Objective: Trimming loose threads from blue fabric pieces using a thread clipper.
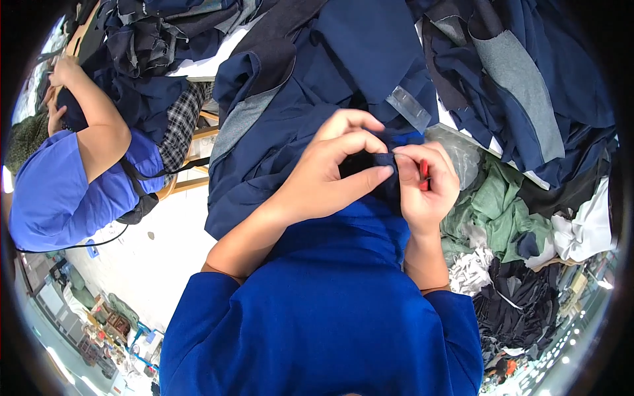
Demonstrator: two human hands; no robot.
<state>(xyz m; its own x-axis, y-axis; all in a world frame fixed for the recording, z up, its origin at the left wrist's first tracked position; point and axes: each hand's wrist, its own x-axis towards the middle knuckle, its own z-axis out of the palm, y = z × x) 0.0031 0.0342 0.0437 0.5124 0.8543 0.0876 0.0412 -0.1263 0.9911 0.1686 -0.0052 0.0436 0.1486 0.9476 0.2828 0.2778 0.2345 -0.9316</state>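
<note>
My left hand (330, 168) is closed, thumb and fingertips pinching a folded edge of dark navy fabric (383, 159). Against the same edge, from the other side, are the thumb and forefinger of my right hand (430, 188). Tucked in that right hand is a small red-handled tool (424, 174), probably thread snips; most of it is hidden by the fingers. The larger navy cloth (277, 145) spreads over my lap and up onto the table. A clear plastic strip (409, 109) lies on the cloth just beyond my hands.
Navy garment pieces with grey undersides (518, 86) are heaped on the white table at right. Below them are a clear plastic bag (457, 155), green cloth (498, 204) and dark scraps (518, 307). At left sits another person in a blue top (63, 191), arms reaching forward.
</note>
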